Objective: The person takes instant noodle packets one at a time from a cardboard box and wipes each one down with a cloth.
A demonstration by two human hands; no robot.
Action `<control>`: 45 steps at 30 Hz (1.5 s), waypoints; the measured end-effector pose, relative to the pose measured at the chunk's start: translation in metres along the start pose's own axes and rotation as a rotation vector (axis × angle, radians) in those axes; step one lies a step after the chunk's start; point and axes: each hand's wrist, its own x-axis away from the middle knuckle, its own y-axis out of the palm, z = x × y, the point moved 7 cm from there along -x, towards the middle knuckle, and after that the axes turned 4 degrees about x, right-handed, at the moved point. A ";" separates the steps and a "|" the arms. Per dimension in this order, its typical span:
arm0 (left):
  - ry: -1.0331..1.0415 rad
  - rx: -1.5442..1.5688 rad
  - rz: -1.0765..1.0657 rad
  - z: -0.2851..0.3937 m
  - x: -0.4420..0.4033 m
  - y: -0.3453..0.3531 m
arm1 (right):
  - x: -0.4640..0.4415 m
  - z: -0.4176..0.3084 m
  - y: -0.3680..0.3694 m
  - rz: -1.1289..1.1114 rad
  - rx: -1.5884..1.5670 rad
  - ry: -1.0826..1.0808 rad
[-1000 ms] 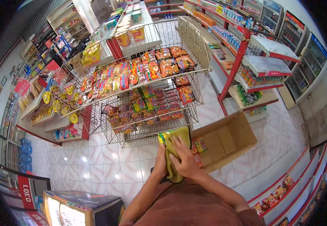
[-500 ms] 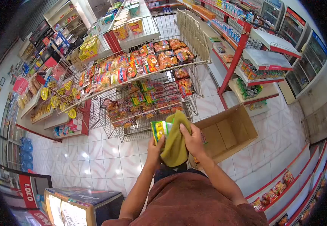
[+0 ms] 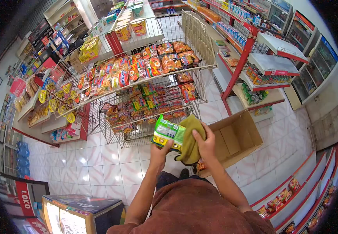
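A green and yellow noodle packet [image 3: 168, 132] is held at its lower left corner by my left hand [image 3: 160, 153], thumb on top. My right hand [image 3: 206, 143] grips an olive cloth [image 3: 191, 145], which covers the packet's right end. Both hands are in front of my body, between the wire rack and an open cardboard box [image 3: 237, 136]. Part of a small red packet [image 3: 201, 165] shows at the box's near left corner.
Ahead stands a wire rack [image 3: 128, 85] with noodle packets on two levels. A red-posted shelf [image 3: 237, 74] with cans is at the right, low shelves [image 3: 285, 191] at the lower right, and a lit display case [image 3: 69, 218] at the lower left.
The cloth has shifted right and partly off the packet, showing more of its green and white face. Both hands have turned and moved slightly apart from their first position.
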 end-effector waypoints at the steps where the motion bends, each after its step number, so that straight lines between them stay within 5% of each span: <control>1: 0.036 0.003 -0.011 0.001 -0.001 0.001 | -0.001 0.005 0.001 -0.029 -0.077 0.034; 8: 0.187 0.036 0.113 0.003 -0.005 -0.009 | 0.010 0.015 0.022 -0.149 -0.174 0.153; 15: 0.092 0.379 0.268 -0.027 0.001 -0.048 | 0.002 0.022 0.018 -0.448 0.352 0.152; 20: 0.070 0.368 0.232 -0.027 0.001 -0.054 | -0.004 0.003 0.033 -0.412 0.159 0.109; 23: -0.061 0.341 0.105 -0.042 -0.001 -0.039 | 0.024 -0.034 0.085 -0.580 0.661 -0.554; 28: 0.011 0.361 0.096 -0.056 -0.016 -0.057 | 0.058 -0.018 0.108 -0.681 0.987 -0.792; 32: -0.076 0.177 0.095 -0.039 0.008 -0.052 | 0.048 -0.015 0.096 -0.743 0.843 -0.758; 35: -0.059 -0.008 0.044 -0.057 0.005 -0.057 | 0.012 0.007 0.072 -0.493 0.516 -0.308; 36: -0.059 -0.007 0.042 -0.059 0.005 -0.059 | 0.008 0.012 0.066 -0.492 0.518 -0.309; 39: -0.053 0.112 0.063 -0.053 0.000 -0.062 | -0.002 0.065 0.042 -0.512 -0.078 0.425; 45: 0.182 -0.195 0.282 -0.039 -0.003 -0.047 | 0.028 0.069 0.025 -0.555 -0.108 0.407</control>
